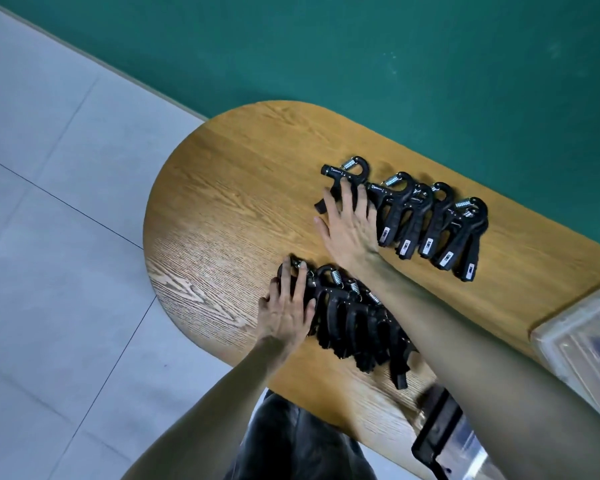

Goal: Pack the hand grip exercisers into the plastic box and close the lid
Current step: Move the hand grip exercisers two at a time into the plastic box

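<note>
Near row of exercisers under my left grip, fingers spread flat to bunch it. Right grip, also splayed, corrals the far row for scooping toward the box.

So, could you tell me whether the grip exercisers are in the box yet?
Not yet: both rows of exercisers lie on the table.

Both bare arms reach forward. The left hand lies palm down, fingers spread; the right hand lies farther out, fingers splayed flat.

Plain room — wooden table, tiled floor
</note>
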Tool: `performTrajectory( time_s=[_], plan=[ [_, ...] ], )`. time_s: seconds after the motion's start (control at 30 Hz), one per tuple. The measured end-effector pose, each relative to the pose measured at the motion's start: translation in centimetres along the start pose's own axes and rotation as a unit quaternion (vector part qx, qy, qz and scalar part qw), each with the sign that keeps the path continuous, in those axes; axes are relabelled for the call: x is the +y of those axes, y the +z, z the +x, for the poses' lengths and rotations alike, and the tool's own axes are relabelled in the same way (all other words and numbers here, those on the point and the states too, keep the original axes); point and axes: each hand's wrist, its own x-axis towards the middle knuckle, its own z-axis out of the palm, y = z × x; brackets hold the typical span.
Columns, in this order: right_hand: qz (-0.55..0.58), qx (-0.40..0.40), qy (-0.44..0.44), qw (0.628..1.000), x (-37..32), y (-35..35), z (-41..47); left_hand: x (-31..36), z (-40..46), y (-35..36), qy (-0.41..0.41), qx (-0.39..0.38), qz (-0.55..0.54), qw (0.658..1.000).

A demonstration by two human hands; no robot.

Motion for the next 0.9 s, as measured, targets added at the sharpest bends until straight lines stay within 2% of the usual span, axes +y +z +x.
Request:
performTrajectory(
  time_s=[0.13, 0.37, 0.5, 0.73, 0.9],
  plan=[
    [0.025, 0.004, 0.020, 0.999, -0.5, 1.5, 3.5, 0.1, 1.0, 0.5, -0.007, 0.016, -0.011, 1.000],
    [-0.038, 0.017, 0.042, 0.998, 1.2, 3.2, 6.2, -0.1, 1.7, 1.0, -0.025, 0.045, -0.058, 0.997],
    [-0.026, 0.027, 0.046, 0.998, 0.6, 3.6, 6.8, -0.1, 1.8, 1.1, -0.033, 0.046, -0.074, 0.996],
    [-0.021, 0.029, -0.095, 0.995, 1.2, 4.0, 6.9, -0.4, 2.0, 0.8, -0.036, 0.016, -0.062, 0.997],
    [0.018, 0.013, -0.044, 0.999, 0.3, 4.0, 6.3, -0.8, 2.2, 1.4, -0.038, 0.031, -0.051, 0.997]
  ],
)
